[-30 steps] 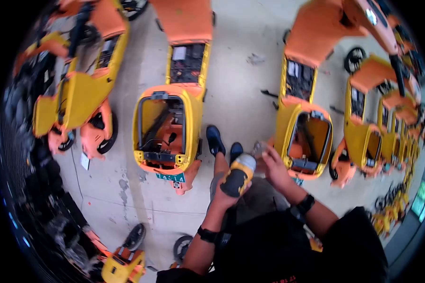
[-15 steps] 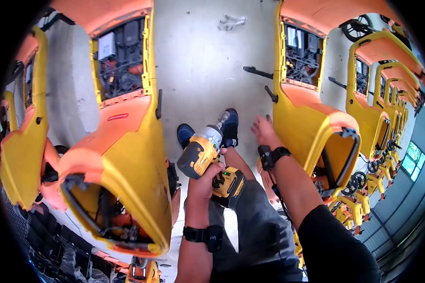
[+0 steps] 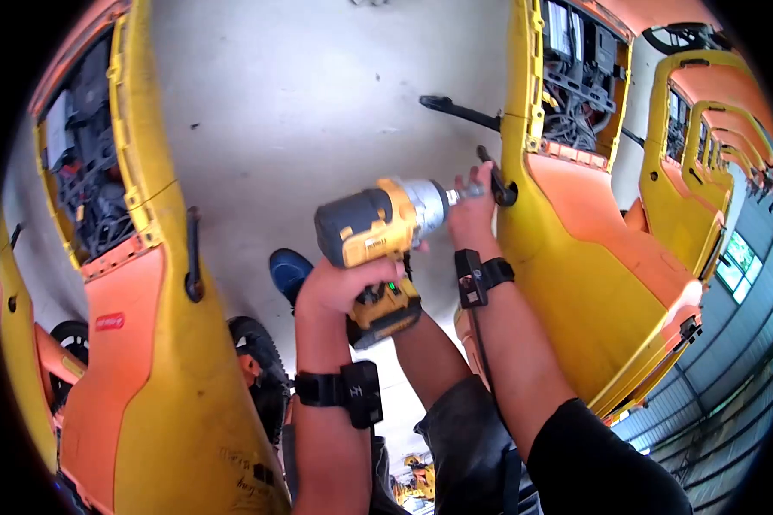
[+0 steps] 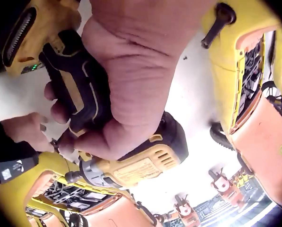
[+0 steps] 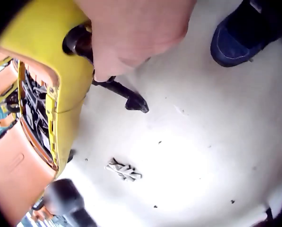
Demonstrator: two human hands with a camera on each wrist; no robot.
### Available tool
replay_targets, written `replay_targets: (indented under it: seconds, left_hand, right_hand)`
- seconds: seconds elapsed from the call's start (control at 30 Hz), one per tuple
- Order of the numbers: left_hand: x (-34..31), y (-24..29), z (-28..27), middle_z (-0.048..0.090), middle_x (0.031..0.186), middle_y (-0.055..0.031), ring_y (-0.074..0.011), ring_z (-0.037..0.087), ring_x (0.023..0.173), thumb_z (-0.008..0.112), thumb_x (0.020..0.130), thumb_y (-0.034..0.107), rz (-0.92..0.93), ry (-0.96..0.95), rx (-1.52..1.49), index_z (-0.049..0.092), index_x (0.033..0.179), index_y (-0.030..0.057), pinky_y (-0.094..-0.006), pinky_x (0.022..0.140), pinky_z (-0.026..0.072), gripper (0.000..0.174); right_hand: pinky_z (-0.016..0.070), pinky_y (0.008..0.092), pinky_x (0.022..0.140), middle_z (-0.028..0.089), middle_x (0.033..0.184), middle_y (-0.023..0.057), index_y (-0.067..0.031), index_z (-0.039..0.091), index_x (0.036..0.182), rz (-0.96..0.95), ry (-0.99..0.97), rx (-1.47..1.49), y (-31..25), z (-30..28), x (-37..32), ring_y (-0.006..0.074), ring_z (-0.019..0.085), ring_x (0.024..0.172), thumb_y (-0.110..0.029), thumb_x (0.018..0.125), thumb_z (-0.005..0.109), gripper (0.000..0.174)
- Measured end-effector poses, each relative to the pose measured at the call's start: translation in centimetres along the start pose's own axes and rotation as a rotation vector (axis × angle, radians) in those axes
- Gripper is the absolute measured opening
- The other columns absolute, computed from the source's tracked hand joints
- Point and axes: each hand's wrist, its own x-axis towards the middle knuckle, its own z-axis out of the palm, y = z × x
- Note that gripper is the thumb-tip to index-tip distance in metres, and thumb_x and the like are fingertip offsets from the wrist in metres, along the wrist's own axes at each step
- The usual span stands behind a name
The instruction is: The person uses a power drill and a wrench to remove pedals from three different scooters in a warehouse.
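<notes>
My left hand (image 3: 335,287) grips the handle of a yellow-and-black cordless impact wrench (image 3: 378,227), held level with its nose to the right. A metal socket (image 3: 464,194) on the nose overlaps the right hand's fingers in the head view. Against the side of the right-hand yellow vehicle body (image 3: 567,275), my right hand (image 3: 472,221) holds a short black crank arm (image 3: 505,193). From the right wrist, the hand (image 5: 136,38) covers much of that arm (image 5: 79,41), and its fingertips are hidden.
Another yellow-and-orange vehicle (image 3: 172,343) stands to the left, with its own black arm (image 3: 194,257). A longer black lever (image 3: 459,112) juts from the right vehicle. A grey glove (image 5: 124,170) lies on the pale floor. More vehicles line up at the far right.
The wrench has swung from pointing forward to pointing right, toward the right-hand vehicle. My right hand has gone from spread fingers to the black crank arm. The head view has moved closer.
</notes>
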Motion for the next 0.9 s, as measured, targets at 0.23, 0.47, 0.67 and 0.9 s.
replay_targets:
  seconds: [0.23,0.47,0.67,0.9]
  left_hand:
    - [2.5,-2.3,-1.8,0.069,0.103,-0.0109,-0.0132,0.061,0.083,0.065,0.073,-0.003,0.008,0.008,-0.048,0.060,0.117,0.0015,-0.0270,0.075,0.0505,0.045]
    - [2.2,-6.7,-2.7,0.068,0.100,-0.0143,-0.0142,0.060,0.074,0.061,0.071,-0.002,-0.089,0.048,-0.114,0.059,0.119,-0.0010,-0.0276,0.069,0.0501,0.048]
    - [4.6,-7.6,-1.9,0.068,0.097,-0.0126,-0.0145,0.060,0.074,0.063,0.069,0.000,-0.135,-0.001,-0.054,0.060,0.117,0.0006,-0.0276,0.067,0.0499,0.048]
    - [7.7,-6.5,-1.0,0.068,0.094,-0.0094,-0.0133,0.059,0.074,0.061,0.069,0.001,-0.166,-0.109,-0.020,0.062,0.112,0.0021,-0.0272,0.065,0.0490,0.043]
  right_hand:
    - [0.0337,0.0415,0.106,0.045,0.140,0.0065,-0.0082,0.032,0.132,-0.120,0.196,-0.429,3.1,-4.6,-3.3,0.0196,0.041,0.131,-0.031,0.101,0.049,0.043]
    - [0.0438,0.0317,0.090,0.055,0.118,0.0110,0.0007,0.036,0.126,-0.225,0.176,-0.481,3.2,-6.6,-5.7,0.0209,0.056,0.104,-0.023,0.100,0.051,0.039]
    - [0.0466,0.0362,0.081,0.060,0.101,0.0191,0.0063,0.050,0.110,-0.187,0.336,-0.974,1.8,-6.1,-6.8,0.0277,0.060,0.095,-0.025,0.100,0.048,0.033]
    - [0.0456,0.0405,0.071,0.060,0.080,0.0183,0.0076,0.052,0.097,-0.318,0.254,-1.055,0.8,-5.9,-7.1,0.0299,0.059,0.075,-0.033,0.101,0.043,0.042]
